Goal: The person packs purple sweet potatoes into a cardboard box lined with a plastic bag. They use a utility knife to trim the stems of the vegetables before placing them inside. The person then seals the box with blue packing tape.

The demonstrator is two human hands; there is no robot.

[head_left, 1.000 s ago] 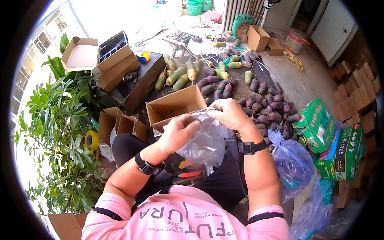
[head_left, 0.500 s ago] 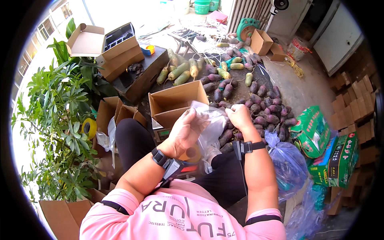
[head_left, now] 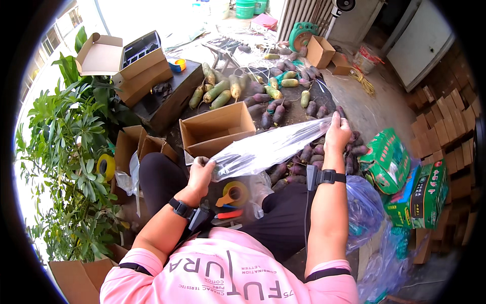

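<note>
Plastic bag (head_left: pixel 273 146): newly taut, occupying both hands;
Left hand (head_left: pixel 201 175): grasps it near carton (head_left: pixel 217 144);
Right hand (head_left: pixel 337 133): grasps it right of carton

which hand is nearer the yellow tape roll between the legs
Left. The left hand is up and left of the tape roll; the right hand is farther off to its right.
</note>
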